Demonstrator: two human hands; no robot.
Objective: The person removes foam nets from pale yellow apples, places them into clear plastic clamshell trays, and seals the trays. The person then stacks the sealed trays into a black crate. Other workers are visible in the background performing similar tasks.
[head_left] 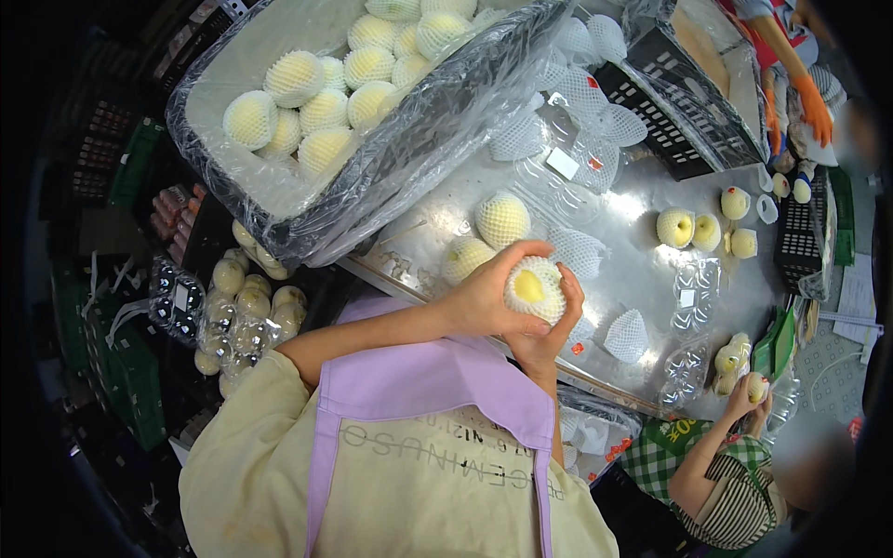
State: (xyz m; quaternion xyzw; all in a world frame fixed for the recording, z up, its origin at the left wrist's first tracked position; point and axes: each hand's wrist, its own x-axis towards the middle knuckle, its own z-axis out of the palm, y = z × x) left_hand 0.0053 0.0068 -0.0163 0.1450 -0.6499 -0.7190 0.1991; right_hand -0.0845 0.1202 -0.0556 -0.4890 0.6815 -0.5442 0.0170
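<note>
Over steel table (642, 200), both hands' fingers (521, 253) around netted pear (534, 289)

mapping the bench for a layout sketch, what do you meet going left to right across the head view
clear packs of pears → lined crate of netted pears → netted pear in both hands → bare pears → black crate

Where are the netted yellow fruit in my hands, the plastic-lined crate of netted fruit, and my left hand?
Netted yellow fruit (532, 289), head view, on its bare yellow patch.
Plastic-lined crate (423, 139), head view, on its plastic-covered side wall.
Left hand (488, 296), head view, on its back.
</note>
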